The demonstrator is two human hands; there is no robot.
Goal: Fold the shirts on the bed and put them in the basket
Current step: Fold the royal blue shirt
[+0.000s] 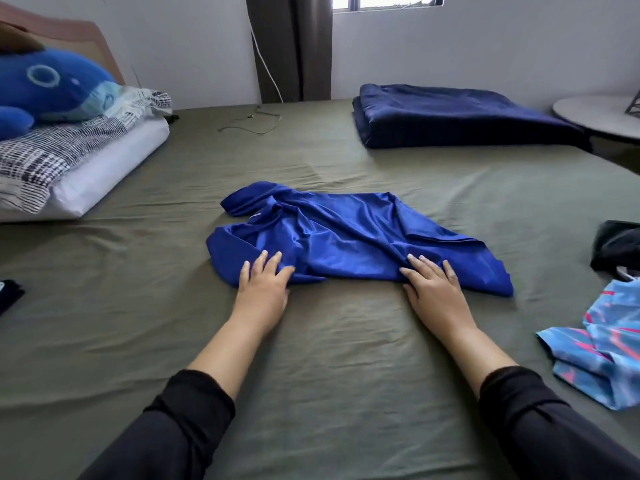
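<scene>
A shiny royal-blue shirt (346, 233) lies crumpled and partly spread in the middle of the olive-green bed sheet (311, 358), collar end to the left. My left hand (265, 287) rests flat, fingers straight, on the shirt's near left edge. My right hand (433, 289) lies flat with spread fingers on the shirt's near edge further right. A light-blue and pink patterned shirt (599, 355) lies bunched at the bed's right edge. No basket is in view.
A folded navy blanket (450, 116) sits at the far right. Pillows (69, 168) and a blue plush toy (45, 88) fill the far left. A black garment (618, 245) lies at the right edge, another dark item (8, 296) at the left. A round table (599, 116) stands beyond the bed.
</scene>
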